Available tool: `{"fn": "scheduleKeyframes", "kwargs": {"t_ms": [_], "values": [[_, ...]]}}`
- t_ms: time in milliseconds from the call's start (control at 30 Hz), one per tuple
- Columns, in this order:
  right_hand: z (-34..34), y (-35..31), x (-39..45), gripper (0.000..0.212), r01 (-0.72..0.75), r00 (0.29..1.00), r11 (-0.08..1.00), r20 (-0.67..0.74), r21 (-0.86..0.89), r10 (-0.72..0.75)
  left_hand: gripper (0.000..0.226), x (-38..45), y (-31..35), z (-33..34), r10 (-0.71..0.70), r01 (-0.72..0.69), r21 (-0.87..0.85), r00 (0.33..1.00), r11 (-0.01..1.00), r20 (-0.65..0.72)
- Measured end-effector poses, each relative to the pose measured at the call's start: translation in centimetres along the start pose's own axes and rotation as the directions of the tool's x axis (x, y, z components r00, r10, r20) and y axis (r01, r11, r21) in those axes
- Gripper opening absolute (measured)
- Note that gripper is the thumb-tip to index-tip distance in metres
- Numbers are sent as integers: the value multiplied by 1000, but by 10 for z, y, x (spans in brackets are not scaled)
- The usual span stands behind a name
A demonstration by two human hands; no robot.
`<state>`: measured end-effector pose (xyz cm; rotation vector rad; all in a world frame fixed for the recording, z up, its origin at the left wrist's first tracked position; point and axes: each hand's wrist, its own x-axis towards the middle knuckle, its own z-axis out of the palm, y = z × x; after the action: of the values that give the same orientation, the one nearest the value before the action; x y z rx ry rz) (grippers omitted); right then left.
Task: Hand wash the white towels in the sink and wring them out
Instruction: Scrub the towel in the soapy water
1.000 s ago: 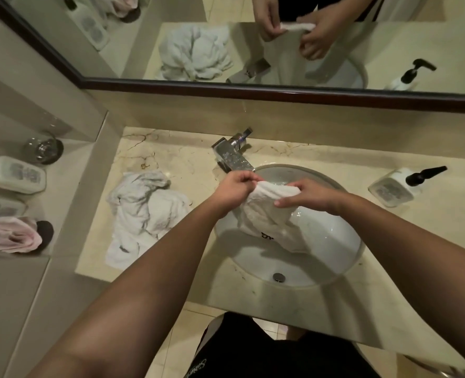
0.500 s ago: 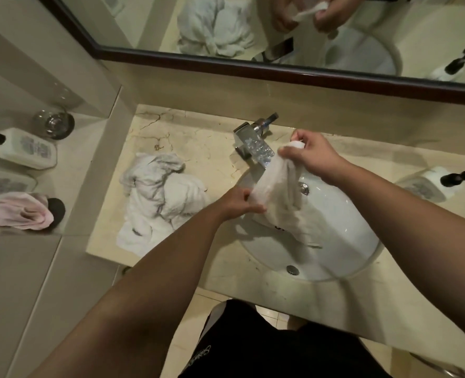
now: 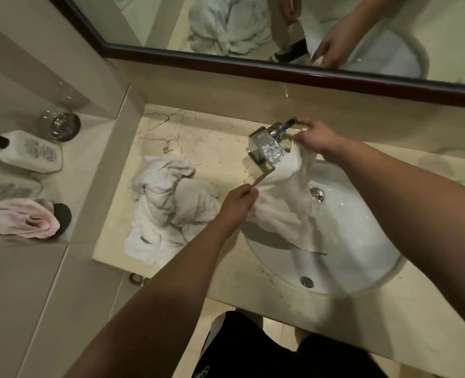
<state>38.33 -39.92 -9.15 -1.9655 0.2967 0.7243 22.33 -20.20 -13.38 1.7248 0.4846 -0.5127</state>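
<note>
A white towel (image 3: 286, 205) hangs stretched over the white sink (image 3: 362, 241), just under the chrome faucet (image 3: 266, 151), where water runs. My right hand (image 3: 316, 140) pinches the towel's upper corner beside the faucet handle. My left hand (image 3: 236, 205) grips its lower left edge at the sink's rim. More white towels (image 3: 168, 208) lie crumpled in a heap on the marble counter, left of the sink.
A mirror (image 3: 253, 28) runs along the back wall. On the left ledge stand a white pump bottle (image 3: 32, 154), a glass (image 3: 59, 126) and a pink cloth (image 3: 21, 216). The counter's front edge (image 3: 280, 309) is near my body.
My right hand has lifted the towel's corner up to the faucet. My left hand has slid down to the towel's lower edge, spreading it. Water now flows from the faucet.
</note>
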Motion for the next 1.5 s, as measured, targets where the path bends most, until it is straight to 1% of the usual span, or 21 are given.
{"fn": "scheduleKeyframes", "kwargs": {"t_ms": [100, 167, 267, 333, 433, 500, 600, 633, 700, 733, 800, 900, 967, 1033, 1100, 1200, 1300, 1333, 1400, 1467, 1500], "values": [[9, 1, 3, 47, 30, 996, 1000, -89, -2, -31, 33, 1, 1, 3, 37, -37, -21, 999, 999, -12], [11, 3, 2, 42, 63, 990, 996, -118, -70, -71, 35, 1, 3, 6, 49, -49, -25, 999, 998, -14], [7, 3, -1, 39, 96, 992, 978, -59, -188, -109, 33, 1, 4, 11, 34, -34, -50, 999, 998, -7], [4, 1, -11, 40, 109, 993, 973, -14, -203, -114, 32, -2, 6, 12, 38, -39, -60, 999, 997, -15], [4, 13, -27, 44, 119, 991, 959, -34, -259, -132, 28, -1, 8, 9, 53, -54, -53, 998, 997, -21], [1, 28, -41, 46, 70, 993, 963, -70, -259, -91, 27, -1, 8, 5, 70, -70, 3, 997, 998, -20], [-11, 51, -67, 41, -38, 998, 987, -53, -156, 30, 28, -1, 4, -2, 122, -119, 165, 992, 979, -11], [-16, 58, -77, 34, -58, 998, 974, -14, -219, 56, 29, 0, 1, -4, 131, -129, 211, 991, 969, 5], [-23, 74, -97, 23, -59, 993, 874, 64, -482, 103, 33, -1, 0, -4, 133, -153, 295, 987, 943, 87], [-25, 83, -103, 24, -59, 988, 796, 80, -602, 133, 35, -1, 0, -3, 134, -174, 337, 981, 925, 140], [-30, 97, -115, 25, -89, 982, 701, 55, -707, 181, 37, -4, 1, -1, 159, -245, 419, 960, 874, 231], [-47, 117, -132, 41, -123, 988, 807, 5, -578, 155, 37, -9, 3, 3, 178, -327, 498, 929, 803, 323], [-56, 119, -150, 36, -116, 993, 921, -35, -372, 111, 36, -14, 11, 4, 107, -328, 542, 911, 773, 398], [-64, 120, -168, 28, -124, 990, 976, -84, -181, 111, 29, -20, 21, 10, 21, -354, 628, 881, 693, 473], [-72, 126, -179, 25, -128, 986, 990, -111, -60, 121, 29, -25, 28, 19, -34, -374, 722, 876, 582, 481], [-85, 133, -195, 33, -92, 985, 996, -149, 9, 93, 40, -32, 37, 30, -95, -312, 816, 910, 487, 405], [-101, 140, -214, 25, -36, 976, 995, -209, 89, 54, 42, -40, 49, 43, -48, -339, 841, 918, 421, 394], [-106, 140, -220, 19, -7, 972, 994, -232, 107, 31, 41, -42, 54, 46, -20, -340, 825, 920, 452, 391], [-116, 144, -225, 14, 37, 960, 990, -281, 132, 2, 35, -45, 65, 48, 28, -292, 710, 933, 641, 358], [-127, 149, -228, 17, 28, 957, 991, -290, 133, 12, 27, -52, 74, 55, 49, -187, 469, 956, 863, 289], [-132, 152, -229, 20, 23, 959, 991, -283, 134, 16, 26, -54, 78, 61, 57, -146, 347, 966, 926, 253]]}}
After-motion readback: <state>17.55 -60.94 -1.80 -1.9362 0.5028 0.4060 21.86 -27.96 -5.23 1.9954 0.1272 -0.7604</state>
